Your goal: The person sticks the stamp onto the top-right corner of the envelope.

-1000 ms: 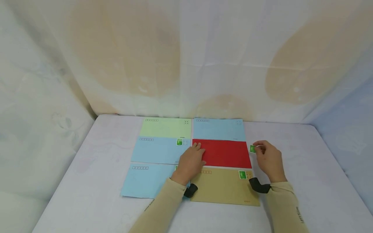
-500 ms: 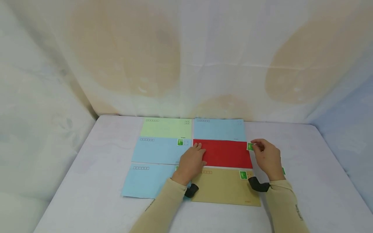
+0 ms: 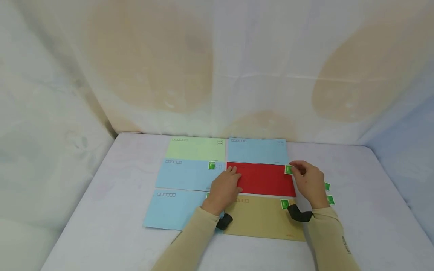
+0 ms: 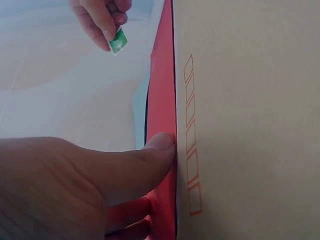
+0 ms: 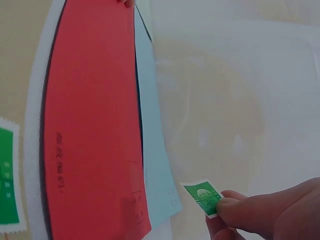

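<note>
My right hand (image 3: 309, 186) pinches a green, white-edged postage stamp (image 5: 201, 196) between thumb and fingers. In the head view that stamp appears over the upper right corner of the red envelope (image 3: 261, 180); the right wrist view shows it held up off the paper. My left hand (image 3: 223, 191) rests flat on the red envelope's left end, its thumb (image 4: 161, 141) near the lower edge. Just below lies a tan envelope (image 3: 262, 222) with a green stamp (image 3: 285, 204) near its upper right corner. Part of the lower left envelope's stamp is hidden behind my left hand.
On the left lie a light green envelope (image 3: 194, 148), a blue envelope (image 3: 184, 175) bearing a stamp, and another blue envelope (image 3: 173, 210). A further blue envelope (image 3: 255, 151) lies above the red one. Loose stamps (image 3: 330, 200) lie right of my right wrist.
My right hand has moved slightly left with the stamp, from beside the red envelope to over its upper right corner. Loose stamps have come into view behind the right hand. The left hand stays put.
</note>
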Action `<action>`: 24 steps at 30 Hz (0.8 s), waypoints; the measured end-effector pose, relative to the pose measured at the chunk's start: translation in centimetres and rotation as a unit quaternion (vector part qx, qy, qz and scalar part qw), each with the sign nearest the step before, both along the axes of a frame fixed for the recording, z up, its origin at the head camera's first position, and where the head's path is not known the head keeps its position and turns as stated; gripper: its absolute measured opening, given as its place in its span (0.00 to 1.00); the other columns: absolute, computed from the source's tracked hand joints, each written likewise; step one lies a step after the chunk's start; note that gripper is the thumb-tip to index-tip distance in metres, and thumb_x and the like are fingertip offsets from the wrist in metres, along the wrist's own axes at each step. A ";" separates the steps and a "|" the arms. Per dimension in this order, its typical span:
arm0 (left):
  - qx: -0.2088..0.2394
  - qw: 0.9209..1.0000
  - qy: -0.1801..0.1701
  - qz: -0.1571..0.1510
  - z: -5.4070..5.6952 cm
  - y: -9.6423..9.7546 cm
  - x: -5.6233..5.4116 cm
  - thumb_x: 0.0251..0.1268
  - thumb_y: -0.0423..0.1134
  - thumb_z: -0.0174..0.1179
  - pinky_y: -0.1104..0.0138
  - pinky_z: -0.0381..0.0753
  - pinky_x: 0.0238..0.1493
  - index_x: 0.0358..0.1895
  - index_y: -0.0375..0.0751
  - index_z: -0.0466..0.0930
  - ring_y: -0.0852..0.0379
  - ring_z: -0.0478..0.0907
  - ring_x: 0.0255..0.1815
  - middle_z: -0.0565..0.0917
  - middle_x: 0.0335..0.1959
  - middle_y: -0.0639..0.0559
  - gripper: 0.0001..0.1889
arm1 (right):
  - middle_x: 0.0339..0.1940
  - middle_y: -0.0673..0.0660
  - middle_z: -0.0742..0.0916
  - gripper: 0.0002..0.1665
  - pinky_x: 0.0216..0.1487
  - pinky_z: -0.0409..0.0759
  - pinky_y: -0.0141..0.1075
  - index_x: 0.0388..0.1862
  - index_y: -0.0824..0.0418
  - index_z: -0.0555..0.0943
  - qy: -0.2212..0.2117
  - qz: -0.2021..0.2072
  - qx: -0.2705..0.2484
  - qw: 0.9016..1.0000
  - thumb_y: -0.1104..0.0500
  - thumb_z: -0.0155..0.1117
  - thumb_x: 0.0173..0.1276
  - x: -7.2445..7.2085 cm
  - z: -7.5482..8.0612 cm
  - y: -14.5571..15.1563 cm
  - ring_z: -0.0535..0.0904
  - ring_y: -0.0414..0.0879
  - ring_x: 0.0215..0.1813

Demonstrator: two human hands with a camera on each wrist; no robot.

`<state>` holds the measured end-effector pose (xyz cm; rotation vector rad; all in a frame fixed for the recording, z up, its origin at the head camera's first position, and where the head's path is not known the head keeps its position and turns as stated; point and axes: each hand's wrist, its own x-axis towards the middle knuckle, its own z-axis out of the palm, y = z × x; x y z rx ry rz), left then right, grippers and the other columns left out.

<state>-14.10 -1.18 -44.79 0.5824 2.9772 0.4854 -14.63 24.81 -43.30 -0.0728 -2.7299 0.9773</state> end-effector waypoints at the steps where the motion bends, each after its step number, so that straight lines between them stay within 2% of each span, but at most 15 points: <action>1: -0.001 1.000 0.000 -0.001 0.0 0.0 0.0 0.63 0.45 0.70 0.59 0.71 0.69 0.65 0.39 0.79 0.46 0.68 0.73 0.73 0.70 0.42 0.28 | 0.44 0.69 0.86 0.14 0.39 0.80 0.43 0.54 0.69 0.83 -0.001 0.001 0.000 1.000 0.63 0.58 0.76 -0.1 0.0 0.0 0.80 0.59 0.43; 8: -0.006 1.000 -0.001 -0.002 0.0 0.0 0.0 0.64 0.45 0.70 0.59 0.70 0.70 0.65 0.39 0.79 0.46 0.67 0.74 0.73 0.71 0.42 0.28 | 0.46 0.69 0.86 0.15 0.41 0.81 0.41 0.55 0.69 0.82 -0.009 0.004 -0.005 1.000 0.62 0.59 0.76 -0.7 0.0 -0.4 0.80 0.59 0.44; 17: -0.008 1.000 0.000 -0.006 0.1 0.1 -0.1 0.64 0.45 0.69 0.58 0.70 0.70 0.66 0.39 0.78 0.46 0.67 0.74 0.73 0.71 0.42 0.28 | 0.42 0.68 0.87 0.14 0.35 0.78 0.37 0.53 0.69 0.83 -0.004 0.014 -0.011 1.000 0.63 0.58 0.75 -1.3 0.3 -0.9 0.79 0.57 0.41; 24: -0.020 1.000 0.011 -0.007 0.1 0.1 -0.2 0.64 0.45 0.69 0.59 0.67 0.71 0.65 0.40 0.79 0.47 0.67 0.74 0.73 0.71 0.43 0.27 | 0.48 0.69 0.86 0.16 0.44 0.82 0.44 0.56 0.69 0.82 -0.023 0.020 -0.025 0.999 0.62 0.58 0.76 -1.7 0.4 -1.4 0.80 0.59 0.46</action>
